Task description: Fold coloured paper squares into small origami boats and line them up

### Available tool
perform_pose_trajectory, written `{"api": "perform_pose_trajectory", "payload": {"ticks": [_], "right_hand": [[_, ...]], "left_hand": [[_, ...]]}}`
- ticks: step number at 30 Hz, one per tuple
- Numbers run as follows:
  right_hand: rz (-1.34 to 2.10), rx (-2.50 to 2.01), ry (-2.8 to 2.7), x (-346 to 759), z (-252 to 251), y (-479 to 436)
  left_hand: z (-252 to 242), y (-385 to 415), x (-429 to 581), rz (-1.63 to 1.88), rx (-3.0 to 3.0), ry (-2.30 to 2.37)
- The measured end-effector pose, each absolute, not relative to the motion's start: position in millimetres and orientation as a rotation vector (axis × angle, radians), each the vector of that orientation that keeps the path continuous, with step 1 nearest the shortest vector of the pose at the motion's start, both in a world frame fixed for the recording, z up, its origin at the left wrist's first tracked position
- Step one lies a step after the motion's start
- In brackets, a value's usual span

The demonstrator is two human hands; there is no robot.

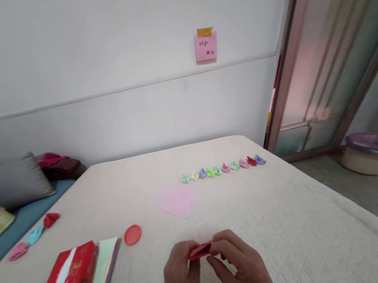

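A small folded piece of red paper [200,251] is held up off the table, near the front middle of the view. My left hand [182,273] pinches its left end between thumb and fingers. At the right end, my right hand [236,264] grips the paper with its fingertips, the thumb a little below. A dark gap shows along the fold between the hands. Farther out lies a flat pink paper sheet [178,201]. Behind that stands a row of several small folded paper boats [217,170] in mixed colours.
On the left are a red packet [67,280], a stack of coloured paper [104,271] and a round red lid [132,235]. Red, blue and pink folded papers [35,235] lie at the left edge. A pink note [206,47] is taped to the wall. A covered tub [375,153] stands right.
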State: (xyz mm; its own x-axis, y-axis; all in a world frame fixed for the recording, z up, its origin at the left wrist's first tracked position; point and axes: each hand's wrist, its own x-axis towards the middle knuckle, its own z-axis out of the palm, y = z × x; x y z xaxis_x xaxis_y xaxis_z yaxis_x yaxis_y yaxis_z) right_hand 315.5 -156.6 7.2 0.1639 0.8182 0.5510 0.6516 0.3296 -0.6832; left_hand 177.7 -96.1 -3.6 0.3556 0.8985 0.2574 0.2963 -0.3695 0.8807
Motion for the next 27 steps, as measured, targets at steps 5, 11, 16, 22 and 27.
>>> {"api": "perform_pose_trajectory", "payload": {"ticks": [5,11,16,22,27], "right_hand": [[0.355,-1.408,-1.444,313,10,-157],[0.584,-1.391,-1.34,327,21,-154],[1.16,-1.239,-1.052,339,24,-150],[1.461,-1.01,-0.818,333,16,-150],[1.551,-0.957,-0.731,333,9,-145]], "left_hand": [[0,-98,180,0.996,1.853,1.016],[18,-100,177,0.844,1.883,0.88],[28,-93,169,0.764,1.476,0.802],[18,-95,177,0.663,0.995,0.607],[12,-93,174,0.621,0.879,0.559]]}}
